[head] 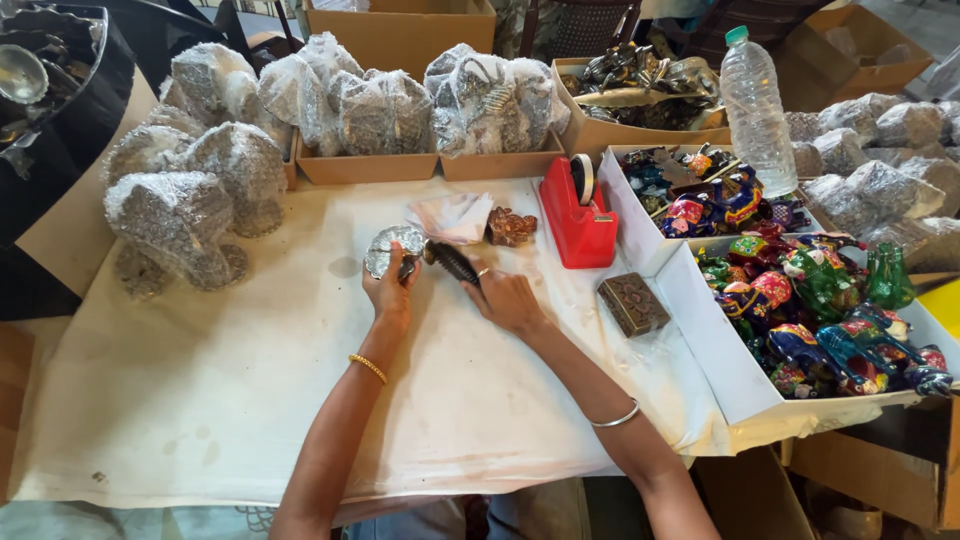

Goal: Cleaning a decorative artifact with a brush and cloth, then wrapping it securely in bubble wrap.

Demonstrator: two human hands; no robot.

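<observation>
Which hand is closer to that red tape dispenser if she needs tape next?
Probably the right hand. It lies on the dispenser's side of the cloth, gripping a dark ridged piece. The red tape dispenser stands just beyond it. The left hand holds the bubble-wrapped item, farther off.

White-clothed table [250, 400], cardboard boxes [400, 35] around, daylight, dark chair [580, 25] behind.

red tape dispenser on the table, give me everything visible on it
The red tape dispenser looks like glossy moulded plastic, with a broad base rising to a cradle that holds a roll of tape on a pale core. It stands upright on the white table cover, beside the white box wall. Neither hand touches it; the right hand is nearest.
</observation>
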